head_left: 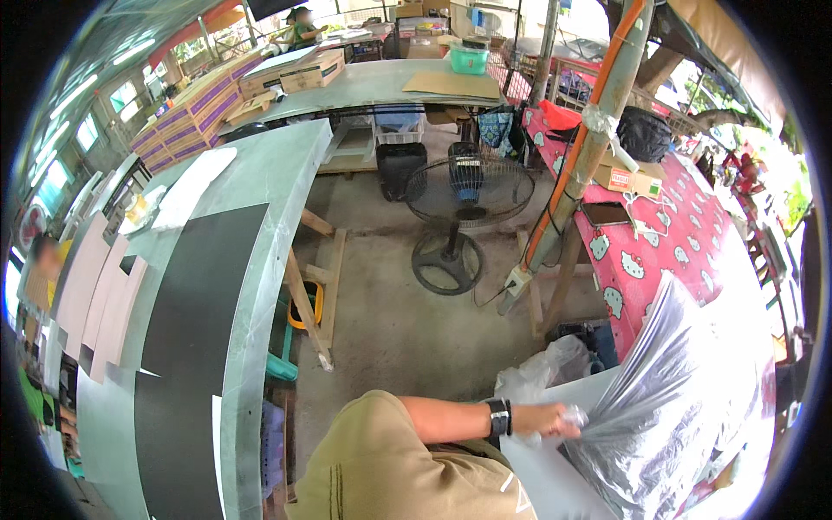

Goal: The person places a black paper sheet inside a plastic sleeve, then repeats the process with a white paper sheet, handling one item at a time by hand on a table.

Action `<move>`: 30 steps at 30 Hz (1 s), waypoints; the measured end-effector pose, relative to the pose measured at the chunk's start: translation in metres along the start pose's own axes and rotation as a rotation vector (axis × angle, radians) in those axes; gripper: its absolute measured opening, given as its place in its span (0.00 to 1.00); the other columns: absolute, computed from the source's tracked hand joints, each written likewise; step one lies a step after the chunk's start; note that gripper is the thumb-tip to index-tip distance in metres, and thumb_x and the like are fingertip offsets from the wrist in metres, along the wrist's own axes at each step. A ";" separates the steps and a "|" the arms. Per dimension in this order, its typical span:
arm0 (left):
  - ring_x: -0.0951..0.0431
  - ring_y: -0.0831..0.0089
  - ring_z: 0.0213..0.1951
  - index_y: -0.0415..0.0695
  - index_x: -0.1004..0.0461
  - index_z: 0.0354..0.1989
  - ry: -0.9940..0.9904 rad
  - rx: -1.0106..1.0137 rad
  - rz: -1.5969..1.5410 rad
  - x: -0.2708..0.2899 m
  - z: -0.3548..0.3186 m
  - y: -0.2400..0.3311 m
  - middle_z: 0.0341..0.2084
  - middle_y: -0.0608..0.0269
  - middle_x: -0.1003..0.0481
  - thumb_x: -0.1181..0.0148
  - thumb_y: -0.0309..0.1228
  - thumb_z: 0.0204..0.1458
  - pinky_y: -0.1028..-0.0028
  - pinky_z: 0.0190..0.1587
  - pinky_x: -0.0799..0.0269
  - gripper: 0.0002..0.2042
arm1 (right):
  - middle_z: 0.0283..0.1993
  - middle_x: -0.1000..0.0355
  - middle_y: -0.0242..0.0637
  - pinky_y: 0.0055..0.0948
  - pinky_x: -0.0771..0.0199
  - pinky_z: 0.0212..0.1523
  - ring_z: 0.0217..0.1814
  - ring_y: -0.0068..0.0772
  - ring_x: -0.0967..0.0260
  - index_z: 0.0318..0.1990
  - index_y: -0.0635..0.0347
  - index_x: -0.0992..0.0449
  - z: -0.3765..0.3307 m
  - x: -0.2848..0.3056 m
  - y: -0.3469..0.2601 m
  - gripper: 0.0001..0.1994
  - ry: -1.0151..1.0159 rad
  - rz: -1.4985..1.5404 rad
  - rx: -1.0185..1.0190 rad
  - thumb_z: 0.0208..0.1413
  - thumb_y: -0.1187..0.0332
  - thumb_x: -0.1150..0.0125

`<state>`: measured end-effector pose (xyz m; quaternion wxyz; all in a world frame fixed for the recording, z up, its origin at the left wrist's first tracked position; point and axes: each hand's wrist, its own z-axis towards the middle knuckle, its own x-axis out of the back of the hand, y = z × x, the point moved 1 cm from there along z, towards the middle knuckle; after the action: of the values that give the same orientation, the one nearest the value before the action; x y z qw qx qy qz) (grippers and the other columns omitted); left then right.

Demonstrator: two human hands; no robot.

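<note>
My left hand [544, 421], with a dark watch on the wrist, reaches across to the right. Its fingers are closed on a gathered edge of a large clear plastic bag [646, 416]. The bag spreads in creased folds over the near end of the pink-covered table. Under the hand lies a smooth pale grey sheet [555, 481], partly covered by the plastic. At the lower right, a bit of my right hand [721, 484] shows beside the plastic; its fingers are hidden.
Left stands a long table [295, 165] with black sheets [199, 303] and stacked pale boards [100, 295]. A floor fan [455, 234] stands ahead. An upright post [576, 173] rises beside the pink table [620, 260], which carries a phone [607, 213]. People sit at the far back and left.
</note>
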<state>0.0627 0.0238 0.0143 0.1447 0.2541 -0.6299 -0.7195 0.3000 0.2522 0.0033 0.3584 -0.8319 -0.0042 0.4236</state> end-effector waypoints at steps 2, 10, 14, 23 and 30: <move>0.46 0.86 0.17 0.44 0.34 0.22 -0.137 0.132 -0.070 -0.025 0.005 -0.004 0.12 0.77 0.45 0.48 0.43 0.50 0.80 0.19 0.49 0.14 | 0.53 0.41 0.52 0.51 0.53 0.57 0.55 0.52 0.46 0.49 0.63 0.37 -0.011 -0.008 -0.009 0.25 -0.293 0.961 -0.208 0.53 0.50 0.56; 0.29 0.69 0.31 0.37 0.28 0.33 -0.480 0.117 0.299 -0.082 0.004 0.018 0.27 0.55 0.27 0.45 0.29 0.45 0.71 0.35 0.34 0.09 | 0.48 0.37 0.51 0.44 0.45 0.53 0.50 0.49 0.40 0.48 0.68 0.36 0.062 0.011 -0.051 0.26 -1.744 3.313 -1.849 0.46 0.57 0.42; 0.32 0.75 0.23 0.34 0.29 0.27 -0.585 -0.086 0.051 -0.087 0.018 -0.030 0.21 0.55 0.27 0.42 0.35 0.44 0.72 0.28 0.36 0.13 | 0.49 0.37 0.49 0.38 0.46 0.56 0.50 0.45 0.40 0.49 0.65 0.36 0.035 -0.013 -0.100 0.26 -1.974 3.321 -2.504 0.45 0.58 0.41; 0.31 0.83 0.33 0.41 0.27 0.35 -0.469 0.380 0.132 -0.034 0.044 -0.017 0.29 0.69 0.27 0.46 0.37 0.50 0.81 0.38 0.35 0.12 | 0.44 0.32 0.44 0.27 0.38 0.45 0.43 0.31 0.36 0.47 0.69 0.33 0.017 -0.175 -0.237 0.19 -1.390 1.995 -3.379 0.52 0.63 0.48; 0.34 0.85 0.31 0.42 0.27 0.35 -0.422 0.323 0.090 -0.034 0.056 -0.005 0.27 0.72 0.29 0.45 0.38 0.49 0.84 0.34 0.37 0.13 | 0.38 0.30 0.47 0.31 0.35 0.42 0.42 0.40 0.32 0.46 0.57 0.32 0.194 -0.254 -0.267 0.15 -0.294 2.762 -2.880 0.49 0.76 0.57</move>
<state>0.0603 0.0893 0.0196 -0.0002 0.0900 -0.7635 -0.6395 0.0788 0.4862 0.2673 0.9598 -0.1381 -0.2227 -0.1011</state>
